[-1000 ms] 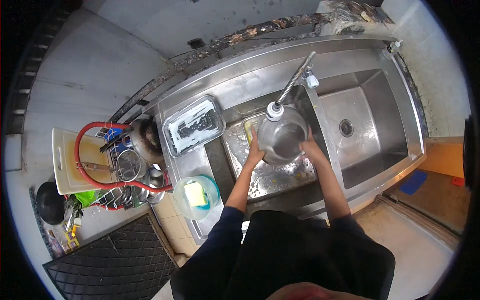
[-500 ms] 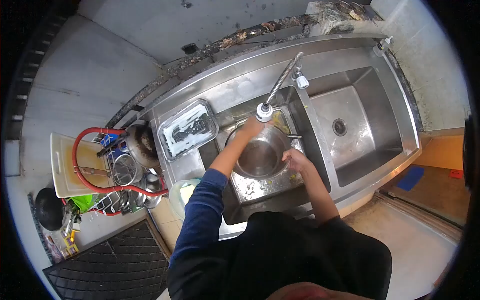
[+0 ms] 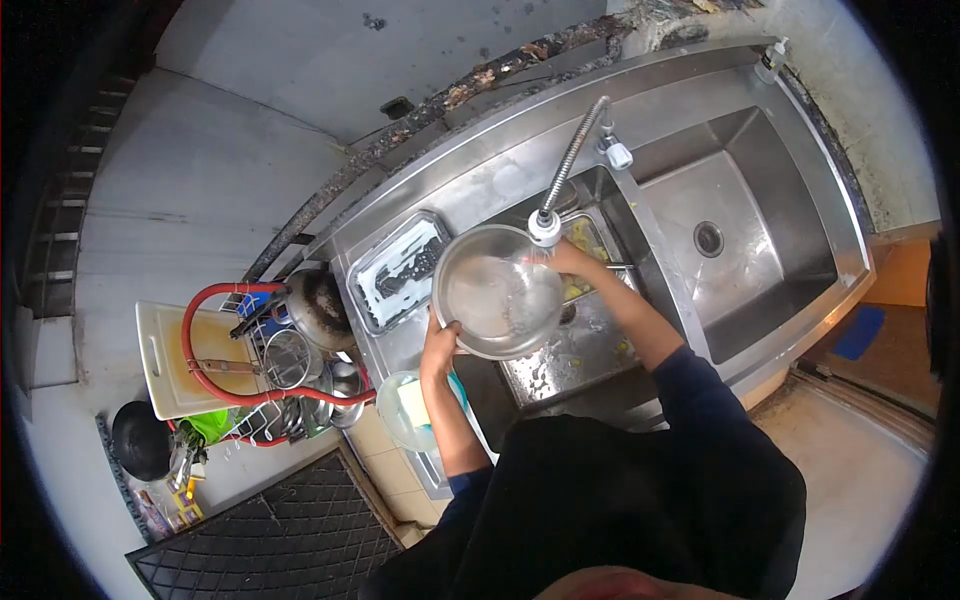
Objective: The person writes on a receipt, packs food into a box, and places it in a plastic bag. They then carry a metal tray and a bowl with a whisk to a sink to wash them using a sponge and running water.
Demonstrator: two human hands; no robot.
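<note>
A round metal bowl (image 3: pixel 490 300) is held up over the left basin of the steel sink (image 3: pixel 660 262). My left hand (image 3: pixel 440 345) grips its lower left rim, thumb over the edge. Beneath the white head of the spring faucet (image 3: pixel 544 228), my right hand (image 3: pixel 570 262) is at the bowl's upper right edge. Water comes from the faucet head beside its fingers, which are partly blurred, so I cannot tell what they hold. Under the bowl lies a metal tray (image 3: pixel 590 245) with yellow-green scraps.
A soapy glass dish (image 3: pixel 395 270) rests on the left ledge, above a tub (image 3: pixel 405 410) holding a yellow sponge. Farther left are a dish rack (image 3: pixel 260 410) with pans and a cutting board (image 3: pixel 180 360). The right basin (image 3: pixel 735 210) has a drain. A bottle (image 3: pixel 771 60) stands at the back corner.
The bowl has risen and moved left from the basin. My left hand has gone from near the faucet to the bowl's left rim; my right hand has moved up beside the faucet head.
</note>
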